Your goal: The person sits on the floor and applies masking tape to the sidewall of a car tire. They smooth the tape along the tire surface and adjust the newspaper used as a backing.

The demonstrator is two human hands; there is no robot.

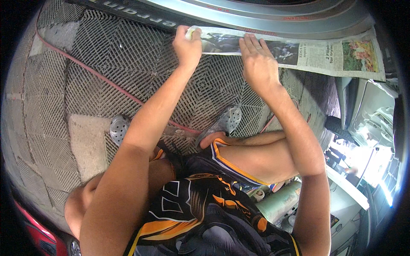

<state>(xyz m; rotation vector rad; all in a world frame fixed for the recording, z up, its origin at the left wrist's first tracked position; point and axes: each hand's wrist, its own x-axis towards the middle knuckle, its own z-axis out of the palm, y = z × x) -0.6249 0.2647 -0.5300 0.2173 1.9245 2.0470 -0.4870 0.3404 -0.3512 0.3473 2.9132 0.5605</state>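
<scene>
A folded strip of newspaper (320, 55) runs along the lower edge of a curved silver metal surface (256, 15), which looks like a wheel rim. Black rubber with raised pale lettering (124, 13), like a tyre sidewall, curves beside it and passes behind the paper. My left hand (188, 48) is closed on the strip's left end, thumb and curled fingers pinching it. Farther right, my right hand (259, 62) lies with its fingers stretched out flat on the paper's face. The strip's right end spreads wider and hangs without a hand on it.
Grey grid floor mats (128, 55) lie below, crossed by a thin red hose (98, 74). My feet wear grey clogs (228, 121). A green cylinder (279, 200) lies at my right side. A red car (40, 230) shows lower left; a white counter-like edge (348, 187) stands right.
</scene>
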